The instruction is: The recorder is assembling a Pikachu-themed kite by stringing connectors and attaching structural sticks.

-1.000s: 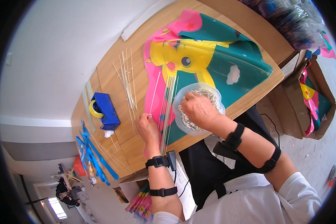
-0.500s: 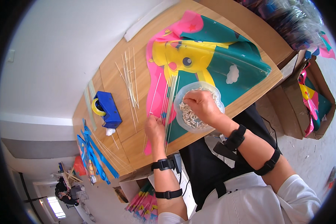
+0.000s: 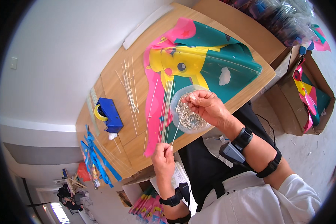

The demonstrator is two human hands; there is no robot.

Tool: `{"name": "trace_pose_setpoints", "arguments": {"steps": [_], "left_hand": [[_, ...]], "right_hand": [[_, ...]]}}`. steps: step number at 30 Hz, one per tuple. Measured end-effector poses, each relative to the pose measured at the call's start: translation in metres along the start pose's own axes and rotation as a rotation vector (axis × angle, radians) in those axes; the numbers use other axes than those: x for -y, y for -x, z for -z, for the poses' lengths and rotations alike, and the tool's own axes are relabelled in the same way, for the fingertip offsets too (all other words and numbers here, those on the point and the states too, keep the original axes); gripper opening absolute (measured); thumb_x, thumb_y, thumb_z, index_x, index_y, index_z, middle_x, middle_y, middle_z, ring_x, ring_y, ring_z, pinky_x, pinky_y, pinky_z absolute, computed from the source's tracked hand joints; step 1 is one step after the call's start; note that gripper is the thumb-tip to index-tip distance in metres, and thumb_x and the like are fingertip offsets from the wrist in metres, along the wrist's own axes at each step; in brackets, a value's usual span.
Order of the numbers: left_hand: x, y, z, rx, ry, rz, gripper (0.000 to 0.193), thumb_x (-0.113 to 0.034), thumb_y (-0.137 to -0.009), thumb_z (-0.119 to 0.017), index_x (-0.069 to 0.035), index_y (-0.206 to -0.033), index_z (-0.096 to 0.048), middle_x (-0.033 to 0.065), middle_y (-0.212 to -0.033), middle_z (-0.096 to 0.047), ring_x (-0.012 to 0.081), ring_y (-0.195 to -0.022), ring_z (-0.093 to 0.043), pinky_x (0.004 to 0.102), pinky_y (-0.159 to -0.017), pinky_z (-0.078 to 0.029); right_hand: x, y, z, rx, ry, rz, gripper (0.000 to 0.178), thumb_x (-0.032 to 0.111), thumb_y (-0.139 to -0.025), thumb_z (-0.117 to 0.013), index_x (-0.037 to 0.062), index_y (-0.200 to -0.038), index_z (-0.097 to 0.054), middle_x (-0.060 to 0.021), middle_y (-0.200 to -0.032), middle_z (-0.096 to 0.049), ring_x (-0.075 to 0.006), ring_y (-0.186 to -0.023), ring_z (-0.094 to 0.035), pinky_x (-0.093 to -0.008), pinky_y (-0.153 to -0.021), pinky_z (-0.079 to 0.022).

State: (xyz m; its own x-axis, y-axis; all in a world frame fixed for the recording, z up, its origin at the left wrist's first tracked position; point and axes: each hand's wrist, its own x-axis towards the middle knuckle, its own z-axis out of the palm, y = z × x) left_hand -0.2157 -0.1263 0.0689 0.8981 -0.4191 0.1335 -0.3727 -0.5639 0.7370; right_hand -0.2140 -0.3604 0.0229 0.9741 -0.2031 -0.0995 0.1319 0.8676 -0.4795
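My left hand [image 3: 164,163] is closed, pinching the lower end of a thin white rod [image 3: 178,126] at the table's near edge. The rod slants up toward my right hand [image 3: 208,107], whose thumb and forefinger pinch together above a translucent bowl [image 3: 174,112]. What that pinch holds is too small to make out. Short white tube pieces [image 3: 190,121] fill the bowl. Left of it, several thin white rods [image 3: 167,108] lie on a pink, yellow and green printed sheet [image 3: 231,63], which is partly folded over at the far side.
More rods [image 3: 130,89] lie on the wooden table [image 3: 117,74]. A blue tape dispenser [image 3: 110,115] with yellow tape stands left, near blue ribbon strips [image 3: 97,155]. An open cardboard box [image 3: 283,104] with printed sheets is at right; plastic-wrapped bundles [image 3: 283,22] lie far right.
My left hand has moved toward me and slightly right, and now holds a rod slanting to the right. My right hand has lifted out of the tube pieces.
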Motion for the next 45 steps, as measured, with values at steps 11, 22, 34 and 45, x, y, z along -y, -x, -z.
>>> {"name": "trace_pose_setpoints", "arguments": {"steps": [11,22,34,45], "left_hand": [[-0.04,0.0,-0.018,-0.18,-0.132,-0.206,0.02,0.006,-0.083,-0.056,0.001,-0.101,-0.063,0.0092,-0.084,-0.064,0.0145,-0.072,-0.059,0.0262,-0.066,-0.048],[-0.039,0.009,-0.017,-0.167,-0.202,-0.317,0.031,0.008,-0.08,-0.057,-0.005,-0.108,-0.065,0.0112,-0.071,-0.057,0.025,-0.061,-0.057,0.0336,-0.057,-0.046],[-0.041,0.01,-0.018,-0.151,-0.231,-0.298,0.037,0.01,-0.076,-0.058,-0.007,-0.108,-0.065,0.0103,-0.072,-0.058,0.0248,-0.06,-0.058,0.0342,-0.055,-0.046],[-0.041,0.013,-0.02,-0.142,-0.321,-0.298,0.044,0.011,-0.073,-0.059,-0.011,-0.111,-0.066,0.0078,-0.064,-0.048,0.0235,-0.053,-0.053,0.0346,-0.049,-0.042]], "right_hand": [[-0.013,0.025,-0.011,-0.069,-0.239,-0.025,0.011,0.01,-0.09,-0.059,-0.0009,-0.091,-0.062,-0.0035,-0.079,-0.061,-0.0076,-0.066,-0.053,-0.0211,-0.061,-0.046],[-0.008,0.027,-0.009,-0.161,-0.394,-0.064,0.007,0.004,-0.09,-0.056,-0.0028,-0.091,-0.058,-0.0103,-0.084,-0.062,-0.0101,-0.067,-0.055,-0.0224,-0.059,-0.048],[-0.01,0.026,-0.008,-0.162,-0.39,-0.068,0.008,0.004,-0.091,-0.056,-0.0029,-0.09,-0.058,-0.0108,-0.082,-0.062,-0.0087,-0.063,-0.052,-0.0199,-0.054,-0.044],[-0.006,0.03,-0.01,-0.178,-0.381,-0.073,0.006,0.002,-0.088,-0.057,-0.0035,-0.087,-0.059,-0.0111,-0.079,-0.062,-0.0086,-0.061,-0.052,-0.0199,-0.052,-0.042]]}}
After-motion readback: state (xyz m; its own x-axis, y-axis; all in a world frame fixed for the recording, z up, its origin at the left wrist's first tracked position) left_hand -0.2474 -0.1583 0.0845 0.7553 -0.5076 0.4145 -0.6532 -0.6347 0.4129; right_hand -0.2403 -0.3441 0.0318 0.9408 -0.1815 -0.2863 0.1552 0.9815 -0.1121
